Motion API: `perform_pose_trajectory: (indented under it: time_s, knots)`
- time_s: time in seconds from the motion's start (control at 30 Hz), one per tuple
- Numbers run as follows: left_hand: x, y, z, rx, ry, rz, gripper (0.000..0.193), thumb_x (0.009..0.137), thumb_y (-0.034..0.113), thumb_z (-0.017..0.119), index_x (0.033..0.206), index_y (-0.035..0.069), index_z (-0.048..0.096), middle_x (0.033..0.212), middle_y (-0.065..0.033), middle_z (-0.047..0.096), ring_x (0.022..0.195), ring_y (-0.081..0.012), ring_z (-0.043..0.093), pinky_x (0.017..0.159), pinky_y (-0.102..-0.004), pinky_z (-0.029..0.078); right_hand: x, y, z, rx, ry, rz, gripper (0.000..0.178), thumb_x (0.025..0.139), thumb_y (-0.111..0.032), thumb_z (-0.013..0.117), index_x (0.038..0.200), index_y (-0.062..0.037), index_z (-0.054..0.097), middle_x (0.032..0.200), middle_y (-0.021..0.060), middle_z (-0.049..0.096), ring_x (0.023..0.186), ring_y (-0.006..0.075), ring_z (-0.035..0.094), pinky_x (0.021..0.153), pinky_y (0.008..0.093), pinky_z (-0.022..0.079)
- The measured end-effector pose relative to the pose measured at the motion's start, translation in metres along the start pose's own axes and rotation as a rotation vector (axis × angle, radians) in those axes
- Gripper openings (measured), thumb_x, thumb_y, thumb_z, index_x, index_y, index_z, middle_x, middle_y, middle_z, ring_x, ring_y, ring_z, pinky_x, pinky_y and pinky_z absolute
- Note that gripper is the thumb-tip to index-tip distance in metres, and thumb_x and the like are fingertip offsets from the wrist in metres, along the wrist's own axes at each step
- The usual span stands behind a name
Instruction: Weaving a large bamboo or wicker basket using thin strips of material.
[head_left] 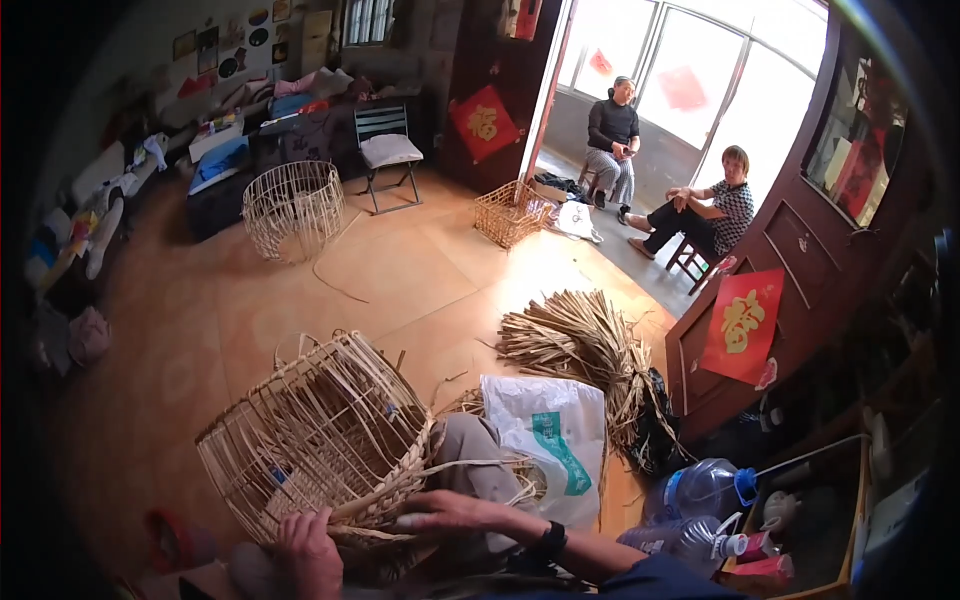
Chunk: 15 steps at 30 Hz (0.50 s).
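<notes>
A large unfinished basket (325, 425) lay tilted in front of the person's lap, its woven rim turned toward the hands and its bare ribs pointing away. The left hand (310, 552) was at the near end of the rim with its fingers bent; whether they were closed on a strip, I could not tell. The right hand (450, 512) reached across the rim beside the grey-clad knee (468, 445), its fingers stretched toward the loose strips there; I could not tell whether it gripped one. A white plastic bag (570, 410) was just right of the knee, with a bundle of dry straw (575, 335) beyond it. Large plastic bottles (705, 488) stood at the lower right. Farther off, a round basket (293, 210) and a square basket (512, 214) sat on the floor (410, 270), and two people (612, 130) sat by the doorway
</notes>
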<state>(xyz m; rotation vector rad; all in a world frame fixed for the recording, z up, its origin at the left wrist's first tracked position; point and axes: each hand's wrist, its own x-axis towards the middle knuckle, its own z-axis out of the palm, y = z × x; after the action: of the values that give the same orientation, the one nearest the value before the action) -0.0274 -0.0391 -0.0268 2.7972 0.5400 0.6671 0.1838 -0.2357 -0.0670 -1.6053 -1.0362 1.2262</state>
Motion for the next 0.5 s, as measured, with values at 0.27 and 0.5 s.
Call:
perform_pose_trajectory:
  time_s: [0.27,0.5]
  knots:
    - [-0.008,-0.004,0.002,-0.330,-0.233,-0.170,0.038,0.094,0.010,0.065,0.132,0.003,0.068,0.127,-0.0241,0.067,0.119,-0.0419,0.063,0.102,-0.0472,0.052,-0.006,-0.034,0.032,0.023,-0.265,-0.071,0.055,0.102,-0.032,0.067,0.138,0.0071,0.056,0.131,0.0221,0.067,0.118,0.0238,0.062,0.104,0.0388,0.048]
    - [-0.015,-0.019,0.049,-0.364,0.123,-0.045,0.029,0.084,0.000,0.071,0.113,0.002,0.071,0.107,-0.0150,0.070,0.100,-0.0348,0.069,0.089,-0.0431,0.055,-0.018,-0.039,0.026,0.104,-0.171,-0.062,0.050,0.105,-0.031,0.063,0.139,0.0052,0.058,0.125,0.0217,0.070,0.112,0.0246,0.065,0.100,0.0393,0.051]
